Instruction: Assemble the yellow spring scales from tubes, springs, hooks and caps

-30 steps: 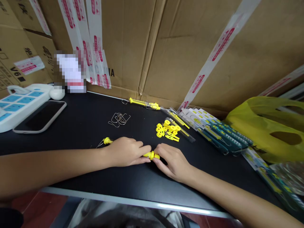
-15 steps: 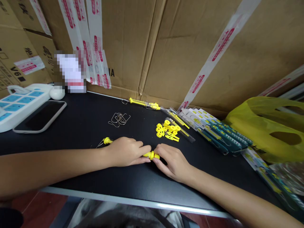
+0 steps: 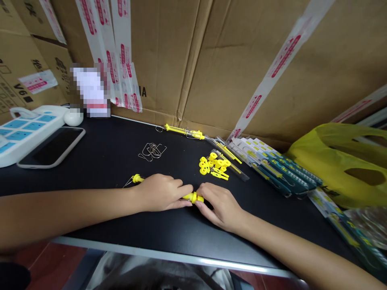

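My left hand [image 3: 165,194] is wrapped round a yellow spring scale [image 3: 191,197], covering its middle. The scale's far cap and a wire hook stick out on the left, beyond the wrist. At the near end, the fingers of my right hand [image 3: 222,207] pinch the yellow end piece, with thumb and index finger at its tip. Just behind my hands lies a pile of small yellow plastic parts [image 3: 213,164], rings and flat strips among them. Several bent wire hooks [image 3: 152,151] are heaped further back on the black table [image 3: 121,221].
Along the cardboard wall [image 3: 242,60] lie another spring scale [image 3: 177,129] and clear tubes. Printed packages [image 3: 272,169] fan out at right, beside a yellow plastic bag [image 3: 332,161]. A phone [image 3: 51,147] and a white power strip [image 3: 30,129] are at left.
Almost nothing differs. Both hands keep the same hold on the spring scale, and the view has shifted very slightly.
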Demonstrator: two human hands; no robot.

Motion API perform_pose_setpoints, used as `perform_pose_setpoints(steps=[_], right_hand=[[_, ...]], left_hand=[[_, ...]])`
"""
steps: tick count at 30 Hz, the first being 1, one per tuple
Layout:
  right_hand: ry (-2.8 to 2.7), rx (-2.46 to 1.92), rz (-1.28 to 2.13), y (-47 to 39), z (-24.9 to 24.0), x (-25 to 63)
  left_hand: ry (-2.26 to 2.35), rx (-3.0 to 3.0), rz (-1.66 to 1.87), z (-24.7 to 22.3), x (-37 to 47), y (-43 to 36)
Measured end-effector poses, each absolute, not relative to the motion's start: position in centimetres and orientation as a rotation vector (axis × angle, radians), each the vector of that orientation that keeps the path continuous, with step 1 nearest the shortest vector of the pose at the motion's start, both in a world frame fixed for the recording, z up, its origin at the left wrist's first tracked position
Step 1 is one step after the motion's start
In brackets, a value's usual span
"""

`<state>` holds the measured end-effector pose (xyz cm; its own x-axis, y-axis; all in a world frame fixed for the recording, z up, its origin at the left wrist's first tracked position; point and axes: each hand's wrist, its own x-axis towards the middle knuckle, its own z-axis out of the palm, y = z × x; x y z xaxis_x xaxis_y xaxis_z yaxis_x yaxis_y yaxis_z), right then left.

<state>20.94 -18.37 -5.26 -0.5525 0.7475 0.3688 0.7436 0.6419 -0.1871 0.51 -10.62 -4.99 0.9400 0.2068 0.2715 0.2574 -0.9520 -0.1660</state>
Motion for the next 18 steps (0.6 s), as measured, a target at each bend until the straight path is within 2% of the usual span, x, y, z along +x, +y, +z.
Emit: perform_pose_setpoints(steps=[18], right_hand=[[-2.441, -1.174, 0.023, -18.38, -5.05, 20.82]], left_hand=[[-0.334, -2.905, -0.431, -5.1, 0.49, -10.56]])
